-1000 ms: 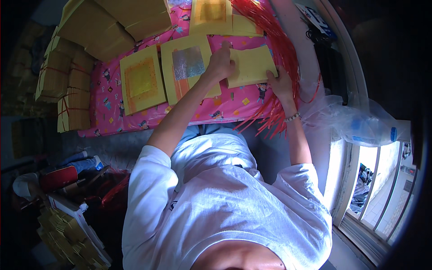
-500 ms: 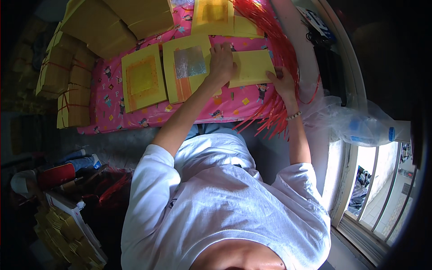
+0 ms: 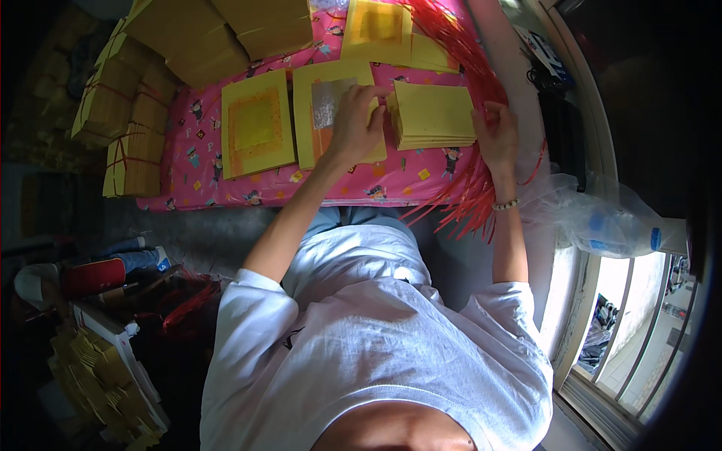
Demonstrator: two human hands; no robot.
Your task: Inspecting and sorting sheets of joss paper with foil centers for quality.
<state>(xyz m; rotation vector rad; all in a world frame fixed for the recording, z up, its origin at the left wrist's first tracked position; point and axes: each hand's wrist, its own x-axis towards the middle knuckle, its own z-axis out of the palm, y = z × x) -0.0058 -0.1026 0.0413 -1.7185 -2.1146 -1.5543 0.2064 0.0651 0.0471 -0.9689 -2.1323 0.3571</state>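
Note:
A squared stack of plain yellow paper sheets (image 3: 435, 113) lies on the pink table cover, its layered near edge showing. My left hand (image 3: 356, 126) is just left of it, fingers apart and holding nothing, above a second paper stack (image 3: 307, 124) that has an orange patch and a silver foil square (image 3: 325, 105). On the other side, my right hand (image 3: 498, 137) has its fingers loosely bent and apart, beside the plain stack's right edge. Red plastic strings (image 3: 470, 56) run under and around that hand. Farther left sits a third paper stack (image 3: 258, 124) with an orange and gold square.
Tall tied bundles of yellow paper (image 3: 135, 161) stand at the table's left. More printed sheets (image 3: 374, 30) lie at the far side. A clear plastic bag (image 3: 602, 222) hangs at the right by a barred window (image 3: 639, 331). Paper bundles (image 3: 94, 364) rest low at left.
Both hands have come away from the plain yellow stack, the left moving leftward and the right outward. The view has shifted, so the table appears farther right.

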